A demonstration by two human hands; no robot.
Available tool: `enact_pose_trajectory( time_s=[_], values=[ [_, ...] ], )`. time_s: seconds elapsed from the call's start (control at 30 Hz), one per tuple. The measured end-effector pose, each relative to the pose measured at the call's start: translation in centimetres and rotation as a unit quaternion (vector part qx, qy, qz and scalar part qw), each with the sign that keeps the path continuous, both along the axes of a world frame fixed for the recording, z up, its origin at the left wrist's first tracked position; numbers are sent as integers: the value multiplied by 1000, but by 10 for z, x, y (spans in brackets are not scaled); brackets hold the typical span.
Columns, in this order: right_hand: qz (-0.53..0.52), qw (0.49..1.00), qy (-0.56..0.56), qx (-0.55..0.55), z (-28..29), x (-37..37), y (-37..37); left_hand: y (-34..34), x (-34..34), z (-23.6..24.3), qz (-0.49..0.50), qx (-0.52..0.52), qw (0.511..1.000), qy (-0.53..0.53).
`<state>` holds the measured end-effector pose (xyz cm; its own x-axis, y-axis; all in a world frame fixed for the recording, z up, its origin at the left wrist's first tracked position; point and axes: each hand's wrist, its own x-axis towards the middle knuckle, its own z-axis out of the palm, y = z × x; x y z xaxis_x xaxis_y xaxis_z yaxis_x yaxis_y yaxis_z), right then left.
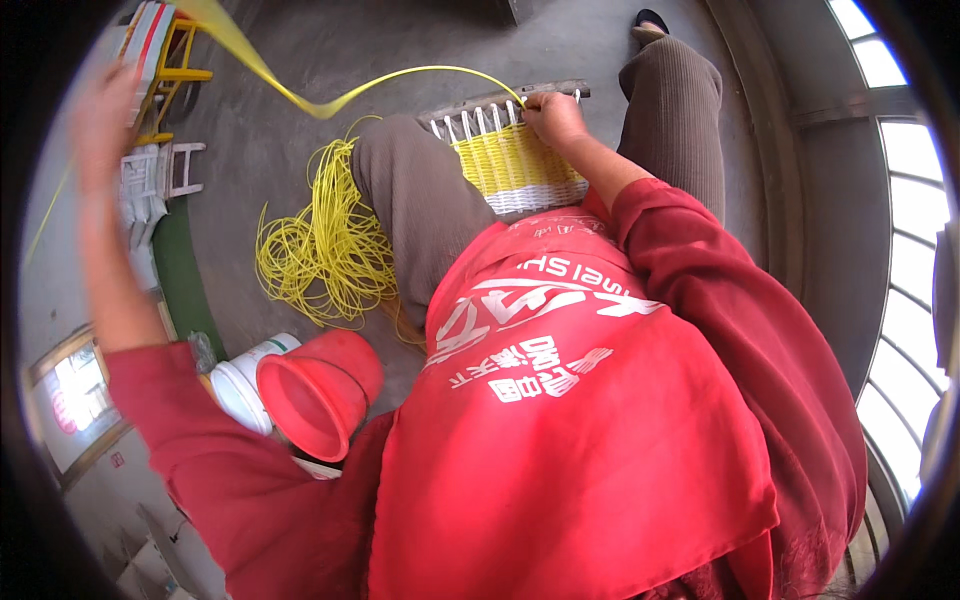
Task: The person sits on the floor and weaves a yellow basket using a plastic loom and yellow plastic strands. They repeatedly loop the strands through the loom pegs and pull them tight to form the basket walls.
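A woven panel (pixel 515 165) of yellow and white strands lies between my knees, its white loops passing around a dark bar (pixel 460 112). At the bar, my right hand (pixel 555 118) is closed, its fingertips pinching a yellow strand (pixel 400 75). That strand arcs from there toward the upper left and out of the top of the view. My left hand (pixel 105 115) is raised far out at the upper left. Motion smears its fingers, so whether it grips the strand cannot be made out. Beside my left knee, a tangled heap of yellow cord (pixel 325 245) lies on the floor.
A red bucket (pixel 350 365) lies tipped next to a white bucket (pixel 235 385) at my left side. Yellow-framed (pixel 180 75) and white stools (pixel 185 170) stand at the far left, near a green strip (pixel 185 265) on the floor. Windows (pixel 915 250) line the right.
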<state>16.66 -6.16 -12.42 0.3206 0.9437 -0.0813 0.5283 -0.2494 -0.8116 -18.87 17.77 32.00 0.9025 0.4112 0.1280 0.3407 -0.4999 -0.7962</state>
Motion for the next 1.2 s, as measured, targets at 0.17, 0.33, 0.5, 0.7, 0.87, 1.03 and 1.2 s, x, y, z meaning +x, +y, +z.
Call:
enact_pose_trajectory(
  time_s=[0.17, 0.33, 0.5, 0.7, 0.87, 1.03, 1.2],
  values=[
    [-62, 996, 52, -31, -7, 13, 0, -164, 202, -247, 116, -584, 719, -359],
    [-89, 996, 23, -11, -6, 7, 0, -186, 227, -377, 364, -735, 424, -383],
    [-95, 992, 51, -66, 5, 10, 1, -182, 240, -402, 381, -688, 522, -331],
    [-111, 993, 27, 0, -15, 9, 3, -192, 226, -324, 285, -837, 448, -137],
    [-134, 990, 41, 0, -14, 14, 2, -141, 206, -213, 78, -821, 565, -9],
    [-115, 993, 41, 0, -16, -3, 4, -2, 128, -152, 46, -260, 674, -689],
    [-141, 988, 63, -32, -16, 9, 5, -145, 197, -273, 131, -540, 693, -459]
  ],
)
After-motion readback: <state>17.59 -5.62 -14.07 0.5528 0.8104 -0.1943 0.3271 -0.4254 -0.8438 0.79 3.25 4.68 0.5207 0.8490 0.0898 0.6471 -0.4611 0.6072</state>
